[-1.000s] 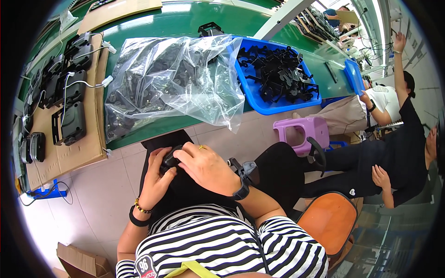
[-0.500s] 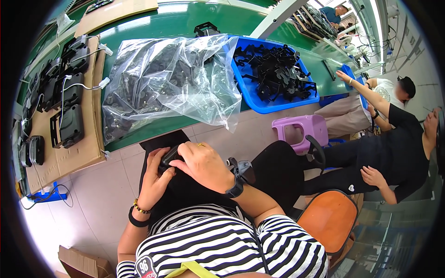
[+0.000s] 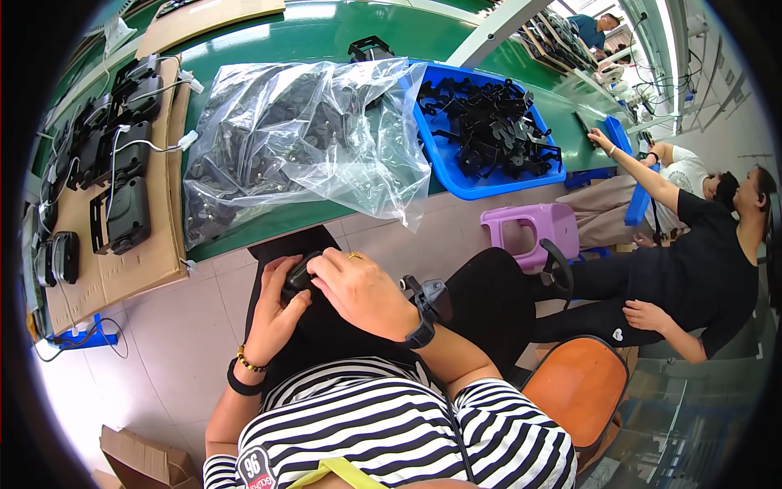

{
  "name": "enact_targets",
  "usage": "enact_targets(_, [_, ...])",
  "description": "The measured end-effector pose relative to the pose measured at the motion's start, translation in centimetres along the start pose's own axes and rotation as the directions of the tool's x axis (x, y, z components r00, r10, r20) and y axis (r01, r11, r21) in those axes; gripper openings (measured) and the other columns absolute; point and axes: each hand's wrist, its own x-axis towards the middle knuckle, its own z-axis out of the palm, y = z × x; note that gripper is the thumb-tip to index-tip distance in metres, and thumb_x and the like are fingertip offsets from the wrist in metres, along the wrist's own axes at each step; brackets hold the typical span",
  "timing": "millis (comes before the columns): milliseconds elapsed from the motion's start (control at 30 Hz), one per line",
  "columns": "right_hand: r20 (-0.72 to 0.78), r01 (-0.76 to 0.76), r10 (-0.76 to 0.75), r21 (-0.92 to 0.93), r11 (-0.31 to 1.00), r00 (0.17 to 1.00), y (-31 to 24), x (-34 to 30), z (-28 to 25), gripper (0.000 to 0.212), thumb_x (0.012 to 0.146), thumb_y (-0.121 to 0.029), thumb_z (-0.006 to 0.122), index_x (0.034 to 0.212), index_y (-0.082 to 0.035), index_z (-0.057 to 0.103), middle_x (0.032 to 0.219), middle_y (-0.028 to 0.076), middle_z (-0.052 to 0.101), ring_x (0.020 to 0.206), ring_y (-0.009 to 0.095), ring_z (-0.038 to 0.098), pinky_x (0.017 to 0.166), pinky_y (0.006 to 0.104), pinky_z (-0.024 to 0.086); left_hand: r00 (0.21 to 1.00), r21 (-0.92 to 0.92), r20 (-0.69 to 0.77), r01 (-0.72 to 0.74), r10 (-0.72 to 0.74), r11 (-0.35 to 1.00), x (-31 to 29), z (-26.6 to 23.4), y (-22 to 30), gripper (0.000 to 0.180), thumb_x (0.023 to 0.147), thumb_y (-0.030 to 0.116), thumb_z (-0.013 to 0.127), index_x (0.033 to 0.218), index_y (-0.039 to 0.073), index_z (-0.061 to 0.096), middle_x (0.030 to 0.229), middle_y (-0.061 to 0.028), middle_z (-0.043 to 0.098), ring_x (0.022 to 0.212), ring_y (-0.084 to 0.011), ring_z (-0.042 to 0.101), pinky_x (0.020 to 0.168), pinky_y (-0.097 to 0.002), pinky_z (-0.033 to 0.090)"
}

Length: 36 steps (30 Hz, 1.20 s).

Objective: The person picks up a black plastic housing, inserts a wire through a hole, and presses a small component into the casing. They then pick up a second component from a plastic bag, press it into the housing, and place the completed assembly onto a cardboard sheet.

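Above my lap, both hands hold a black plastic housing (image 3: 300, 278) with rounded edges. My left hand (image 3: 275, 307) wraps its outer side, thumb and fingers closed round it. My right hand (image 3: 364, 296) bends over its upper right side, with the fingertips pressed on it; whatever lies under them is hidden. On the bench just beyond my hands lies a clear plastic bag (image 3: 305, 138) of small dark parts. To its right stands a blue tray (image 3: 481, 191) heaped with black metal brackets (image 3: 497, 126).
At left, cardboard (image 3: 134, 273) on the green bench (image 3: 318, 37) carries several black units (image 3: 126, 212) with white-plugged cables. A purple stool (image 3: 529, 232) and an orange chair (image 3: 578, 383) stand on my right. A co-worker in black (image 3: 676, 269) reaches toward the bench, near another person.
My right fingers have shifted slightly on the housing, exposing more of its top. At right, the co-worker's head and reaching arm have moved, and a long blue piece now shows beside the second person.
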Motion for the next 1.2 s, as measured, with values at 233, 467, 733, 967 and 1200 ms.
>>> enact_targets(233, [-0.013, -0.022, 0.021, -0.022, 1.0, 1.0, -0.6, 0.5, -0.8, 0.023, 0.095, -0.023, 0.074, 0.1, -0.006, 0.059, 0.09, 0.011, 0.063, 0.077, 0.032, 0.065, 0.073, 0.0423, 0.051, 1.0, 0.02, 0.01, 0.0, 0.0, 1.0, -0.1, -0.1, -0.1, 0.057, 0.094, 0.013, 0.065, 0.147, 0.002, 0.05, 0.145, -0.0154, 0.044, 0.127, -0.0266, 0.053, 0.1, -0.0346, 0.051])
enact_targets(467, [-0.003, -0.052, 0.052, -0.037, 0.998, 0.999, -0.4, 0.3, -0.4, 0.022, 0.094, -0.02, 0.075, 0.1, -0.005, 0.06, 0.08, 0.01, 0.061, 0.073, 0.032, 0.064, 0.07, 0.0417, 0.05, 0.998, 0.093, -0.013, -0.065, 0.066, 0.994, -0.1, 0.1, 0.9, 0.058, 0.094, 0.017, 0.068, 0.147, 0.002, 0.05, 0.143, -0.017, 0.045, 0.127, -0.0293, 0.052, 0.104, -0.0367, 0.047])
enact_targets(733, [0.035, -0.106, 0.107, -0.032, 0.994, 0.994, -0.5, -0.1, -0.1, 0.026, 0.092, -0.02, 0.077, 0.108, -0.005, 0.062, 0.084, 0.009, 0.062, 0.074, 0.031, 0.062, 0.07, 0.0418, 0.05, 0.997, 0.082, 0.013, -0.083, 0.082, 0.993, -0.4, 0.0, 0.9, 0.057, 0.095, 0.016, 0.067, 0.148, 0.002, 0.049, 0.144, -0.0175, 0.043, 0.132, -0.0287, 0.05, 0.111, -0.038, 0.042])
enact_targets(967, [0.002, -0.066, 0.066, -0.087, 0.994, 0.998, -0.4, 0.7, 0.0, 0.032, 0.093, -0.018, 0.076, 0.117, -0.003, 0.062, 0.109, 0.014, 0.063, 0.101, 0.033, 0.063, 0.088, 0.0445, 0.051, 0.999, -0.028, -0.021, -0.047, 0.047, 0.998, 0.1, 0.2, 0.0, 0.059, 0.096, 0.023, 0.067, 0.148, 0.001, 0.048, 0.142, -0.0195, 0.044, 0.127, -0.0317, 0.052, 0.107, -0.0387, 0.045])
enact_targets(1200, [-0.035, 0.04, -0.036, 0.139, 0.99, 0.999, 1.2, 0.5, 1.6, 0.043, 0.095, -0.016, 0.073, 0.133, -0.001, 0.061, 0.126, 0.018, 0.063, 0.118, 0.037, 0.06, 0.097, 0.0412, 0.049, 0.982, 0.144, -0.009, -0.186, 0.19, 0.972, 0.3, 0.1, -0.8, 0.058, 0.097, 0.017, 0.064, 0.149, -0.001, 0.046, 0.144, -0.0159, 0.042, 0.117, -0.0243, 0.058, 0.093, -0.032, 0.053])
